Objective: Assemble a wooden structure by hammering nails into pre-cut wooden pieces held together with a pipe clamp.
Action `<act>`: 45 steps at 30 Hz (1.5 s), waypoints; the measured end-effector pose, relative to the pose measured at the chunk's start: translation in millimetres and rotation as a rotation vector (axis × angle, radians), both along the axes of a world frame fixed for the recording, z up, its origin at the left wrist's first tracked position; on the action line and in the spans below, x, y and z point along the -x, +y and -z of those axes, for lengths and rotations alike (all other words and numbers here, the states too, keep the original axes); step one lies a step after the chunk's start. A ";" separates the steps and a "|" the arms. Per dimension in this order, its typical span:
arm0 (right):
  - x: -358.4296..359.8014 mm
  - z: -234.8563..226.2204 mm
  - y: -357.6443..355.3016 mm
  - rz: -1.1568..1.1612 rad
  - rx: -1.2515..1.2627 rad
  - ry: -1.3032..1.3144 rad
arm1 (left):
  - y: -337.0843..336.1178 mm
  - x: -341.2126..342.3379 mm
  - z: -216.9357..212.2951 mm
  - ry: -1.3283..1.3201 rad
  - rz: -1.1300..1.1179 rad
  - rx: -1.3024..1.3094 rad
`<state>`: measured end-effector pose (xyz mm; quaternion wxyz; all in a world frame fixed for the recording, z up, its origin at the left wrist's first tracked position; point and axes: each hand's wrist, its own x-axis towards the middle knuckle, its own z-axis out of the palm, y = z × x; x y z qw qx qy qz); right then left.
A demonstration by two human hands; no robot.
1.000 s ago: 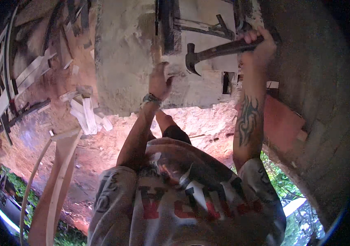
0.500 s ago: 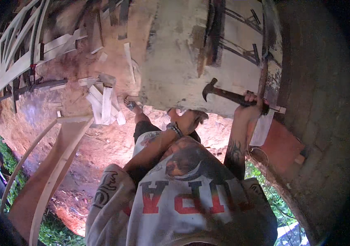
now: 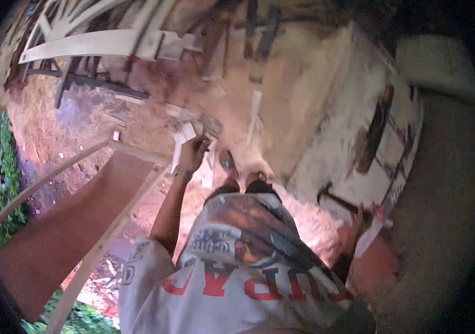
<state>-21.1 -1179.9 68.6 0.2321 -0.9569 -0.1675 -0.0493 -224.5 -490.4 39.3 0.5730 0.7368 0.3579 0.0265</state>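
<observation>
My right hand [image 3: 361, 218], low on the right side, is closed around the handle of a claw hammer [image 3: 340, 201]. The hammer's dark head points to the left. Out in front on the left, my left hand [image 3: 193, 155] hovers over or beside a heap of pale wood offcuts [image 3: 184, 132] on the ground. Its fingers are curled in, and blur hides whatever they may hold. A bracelet circles that wrist. Just beside my right hand lies a pale wood strip [image 3: 370, 236], above a reddish-brown panel [image 3: 375, 264].
A brown panel [image 3: 76, 217] edged with pale wooden battens leans at my left. White-painted boards [image 3: 87, 45] stand at the far left. A large, worn pale board [image 3: 338, 111] lies at the right, with a dark timber [image 3: 375, 131] on it. Dirt ground surrounds my feet.
My left hand has moved from in front of my body out left to the wood offcuts. My view has swung left, so the hammer and right hand appear lower.
</observation>
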 end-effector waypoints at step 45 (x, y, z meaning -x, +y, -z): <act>-357.6 17.0 1186.5 -0.389 -0.359 1.250 | 633.2 -410.8 102.3 -0.084 -0.626 -0.537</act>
